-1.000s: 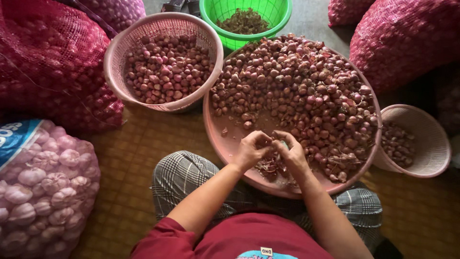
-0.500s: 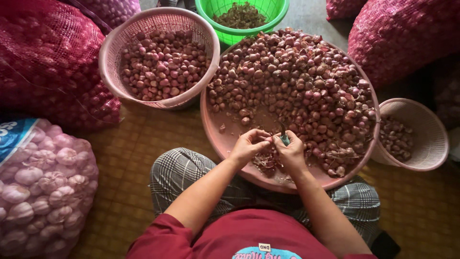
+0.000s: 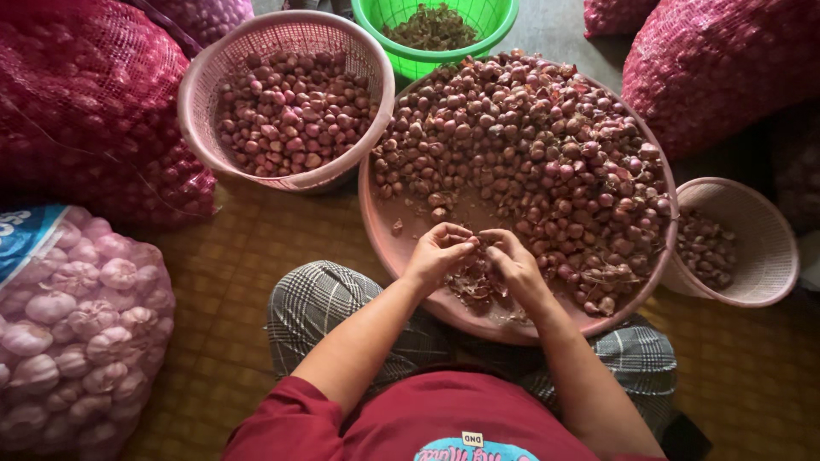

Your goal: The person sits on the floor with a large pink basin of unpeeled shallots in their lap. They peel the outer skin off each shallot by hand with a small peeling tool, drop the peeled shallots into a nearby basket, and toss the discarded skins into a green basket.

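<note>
Item: large round pink basin, set on the woven floor mat before a seated person in checked trousers and a red shirt, and heaped with small red shallots over its far and right parts. Left hand and right hand were held over the near rim, fingertips drawn together and touching, both pinched on one small shallot too hidden between the fingers to describe further. Compared with the views half a second and a second before, the hands sat in nearly the same spot, the left curled a little tighter and the two pressed closer; the pile of loose skins lay directly beneath them. This suggested, as a judgement only, that one bulb was being stripped or trimmed in place and that work on it was not finished. Surroundings: a pink slotted basket of cleaner bulbs at upper left, touching the basin; a green basket of dark trimmings beyond; a smaller pink basket at right with few bulbs; red mesh sacks at both sides; a mesh bag of garlic at lower left.
</note>
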